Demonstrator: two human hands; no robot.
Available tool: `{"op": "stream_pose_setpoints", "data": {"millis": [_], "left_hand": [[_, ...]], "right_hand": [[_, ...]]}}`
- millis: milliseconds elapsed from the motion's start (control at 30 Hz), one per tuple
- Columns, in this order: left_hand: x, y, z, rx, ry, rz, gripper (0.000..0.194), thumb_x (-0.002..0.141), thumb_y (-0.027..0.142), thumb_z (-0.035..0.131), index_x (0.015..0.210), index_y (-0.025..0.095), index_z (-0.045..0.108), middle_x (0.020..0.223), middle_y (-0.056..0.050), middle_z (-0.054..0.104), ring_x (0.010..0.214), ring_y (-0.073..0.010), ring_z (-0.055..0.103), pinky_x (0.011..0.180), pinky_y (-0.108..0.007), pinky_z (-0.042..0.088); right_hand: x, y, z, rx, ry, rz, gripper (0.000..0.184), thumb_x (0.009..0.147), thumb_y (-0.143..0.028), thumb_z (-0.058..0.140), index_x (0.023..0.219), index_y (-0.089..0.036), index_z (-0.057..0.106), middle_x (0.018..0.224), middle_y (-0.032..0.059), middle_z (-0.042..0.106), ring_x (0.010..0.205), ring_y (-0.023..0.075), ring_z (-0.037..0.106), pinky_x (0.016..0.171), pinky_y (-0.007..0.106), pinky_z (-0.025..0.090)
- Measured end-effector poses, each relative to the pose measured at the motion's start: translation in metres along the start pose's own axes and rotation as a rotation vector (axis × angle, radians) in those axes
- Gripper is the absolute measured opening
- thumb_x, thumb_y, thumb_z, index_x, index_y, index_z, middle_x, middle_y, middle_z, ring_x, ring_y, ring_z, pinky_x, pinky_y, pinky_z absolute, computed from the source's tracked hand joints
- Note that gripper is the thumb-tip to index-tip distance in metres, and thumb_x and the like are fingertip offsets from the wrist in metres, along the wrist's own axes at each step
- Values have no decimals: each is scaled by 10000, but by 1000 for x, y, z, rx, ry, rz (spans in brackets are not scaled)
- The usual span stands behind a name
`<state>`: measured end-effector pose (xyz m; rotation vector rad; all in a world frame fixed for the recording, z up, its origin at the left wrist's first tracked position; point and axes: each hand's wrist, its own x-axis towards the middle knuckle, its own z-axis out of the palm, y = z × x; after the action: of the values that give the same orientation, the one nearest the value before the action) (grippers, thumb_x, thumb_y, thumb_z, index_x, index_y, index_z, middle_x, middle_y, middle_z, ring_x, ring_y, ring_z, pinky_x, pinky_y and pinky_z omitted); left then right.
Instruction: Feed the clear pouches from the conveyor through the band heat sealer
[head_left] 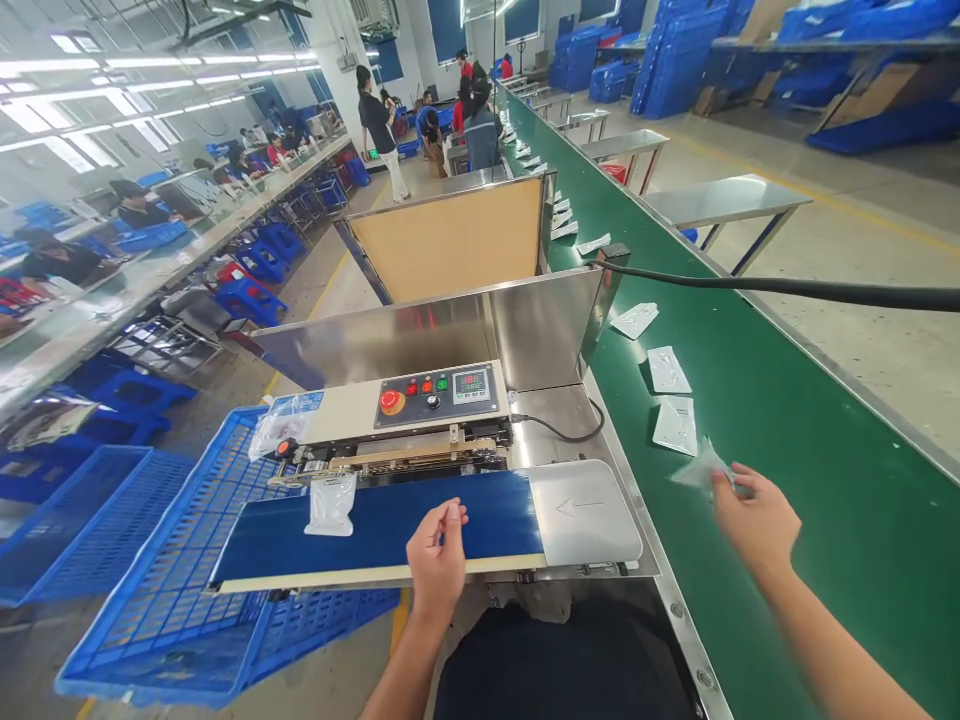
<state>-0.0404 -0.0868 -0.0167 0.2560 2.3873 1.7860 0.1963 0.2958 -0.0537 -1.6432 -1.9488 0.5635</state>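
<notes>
My right hand point(757, 515) is over the green conveyor belt, its thumb and fingers pinching a small translucent plastic bag point(703, 468). Just beyond it several white packets point(676, 425) lie in a row on the belt. My left hand point(439, 550) hovers at the front edge of the sealing machine's blue belt point(487, 520), fingers curled together; whether anything is between them is hidden. To its left a white bag point(331, 504) sits on the blue belt with its top edge in the band sealer point(435, 400).
A blue plastic basket point(165, 620) stands under the sealer's left end. Steel partitions point(420, 320) rise behind the machine. A black cable point(787, 287) crosses above the green conveyor point(825, 480). Other people work at far tables; steel benches point(727, 200) stand at right.
</notes>
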Motion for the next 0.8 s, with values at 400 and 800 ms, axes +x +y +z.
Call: {"op": "stream_pose_setpoints", "data": {"millis": [400,800], "left_hand": [[-3,54,73,15,-521,266,385,1079,437,512,1106,219,828,1084,-98,815,990,-248,732,924,-326,543],[11,4,86,-10,-376,-183,439,882,477,656,536,206,641,538,11,527,598,-160,446,578,-253,336]], "right_hand": [[-164,-155,1,646,-598,-170,574,862,-773,669,974,-215,753,915,122,773,662,199,627,633,331,557],[-140,-129,50,589,-693,146,468,725,-655,766,779,-192,717,585,0,603,526,146,508,498,257,382]]}}
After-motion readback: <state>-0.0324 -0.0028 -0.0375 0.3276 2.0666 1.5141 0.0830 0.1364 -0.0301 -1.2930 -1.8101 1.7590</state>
